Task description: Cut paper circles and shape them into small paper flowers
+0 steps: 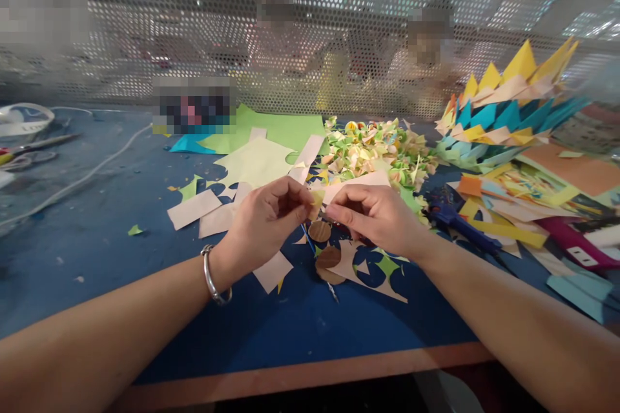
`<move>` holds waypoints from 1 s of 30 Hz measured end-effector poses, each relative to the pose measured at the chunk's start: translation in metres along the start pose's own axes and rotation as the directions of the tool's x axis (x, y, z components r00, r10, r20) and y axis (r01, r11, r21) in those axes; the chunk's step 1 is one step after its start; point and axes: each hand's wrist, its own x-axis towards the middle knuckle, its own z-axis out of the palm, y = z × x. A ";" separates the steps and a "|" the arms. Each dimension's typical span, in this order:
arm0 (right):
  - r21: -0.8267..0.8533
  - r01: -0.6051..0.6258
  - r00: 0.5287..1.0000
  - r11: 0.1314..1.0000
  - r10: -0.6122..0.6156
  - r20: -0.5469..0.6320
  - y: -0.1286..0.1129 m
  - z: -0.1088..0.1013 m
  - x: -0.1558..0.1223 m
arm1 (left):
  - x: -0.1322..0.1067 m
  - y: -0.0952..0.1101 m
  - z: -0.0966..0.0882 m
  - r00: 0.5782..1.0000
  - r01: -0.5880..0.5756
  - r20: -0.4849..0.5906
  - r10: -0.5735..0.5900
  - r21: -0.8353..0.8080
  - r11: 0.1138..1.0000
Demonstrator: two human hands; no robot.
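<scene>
My left hand (pixel 271 216), with a silver bangle at its wrist, pinches a small pale-yellow paper piece (pixel 316 199) between thumb and fingers. Close beside it, my right hand (pixel 375 216) is closed in a pinch; whatever its fingertips hold is hidden. Below the hands lie a small brown disc (pixel 320 231) and a larger brown disc (pixel 330 263). A thin pen-like tool (pixel 333 292) pokes out from under the larger one. Pink paper with round cut-outs (pixel 351 264) lies to their right, and a pink paper piece (pixel 272 271) to their left.
Behind my hands are a heap of small paper cuttings (pixel 372 148) and green sheets (pixel 285 129). At right sit a blue glue gun (pixel 460 222), paper strips and a spiky layered paper piece (pixel 513 110). A white cable (pixel 92 174) crosses the left. Perforated metal screen stands behind.
</scene>
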 end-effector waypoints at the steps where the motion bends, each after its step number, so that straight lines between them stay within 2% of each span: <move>1: -0.047 0.007 1.000 0.999 -0.007 0.004 0.000 -0.001 0.000 | 0.001 -0.001 -0.001 1.000 -0.001 -0.016 0.001 0.001 1.000; 6: -0.377 0.057 0.997 0.924 -0.073 -0.028 -0.007 -0.013 -0.002 | 0.003 -0.003 -0.003 0.998 0.041 -0.052 -0.040 0.018 0.999; 10: -0.576 0.039 0.995 0.817 -0.082 -0.050 -0.015 -0.032 -0.022 | 0.003 -0.004 -0.003 0.996 0.065 -0.059 -0.067 -0.040 0.997; 11: -0.618 0.003 0.994 0.786 -0.071 -0.085 -0.015 -0.039 -0.031 | 0.003 -0.004 -0.003 0.996 0.068 -0.055 -0.070 -0.045 0.997; 14: -0.695 -0.217 0.967 0.686 0.056 -0.247 0.000 -0.065 -0.065 | 0.003 -0.005 -0.002 0.997 0.074 -0.035 -0.075 -0.038 0.997; 18: -0.719 -0.491 0.865 0.492 0.177 -0.469 0.040 -0.102 -0.109 | 0.002 -0.004 0.000 0.996 0.086 0.003 -0.086 -0.055 0.995; 20: -0.734 -0.518 0.849 0.438 0.159 -0.504 0.057 -0.113 -0.122 | 0.002 -0.003 0.000 0.997 0.082 0.010 -0.082 -0.055 0.995; 22: -0.745 -0.494 0.861 0.448 0.127 -0.493 0.067 -0.117 -0.127 | 0.002 -0.003 0.001 0.998 0.071 0.006 -0.070 -0.036 0.997; 24: -0.716 -0.518 0.845 0.468 0.149 -0.514 0.070 -0.116 -0.126 | 0.002 -0.003 0.000 0.998 0.059 -0.001 -0.059 -0.023 0.998; 28: -0.596 -0.600 0.780 0.534 0.223 -0.585 0.065 -0.111 -0.120 | 0.002 -0.006 0.000 0.997 0.073 -0.006 -0.073 -0.043 0.996; 30: -0.515 -0.647 0.730 0.562 0.264 -0.630 0.062 -0.111 -0.119 | 0.002 -0.006 0.000 0.996 0.089 -0.002 -0.089 -0.052 0.995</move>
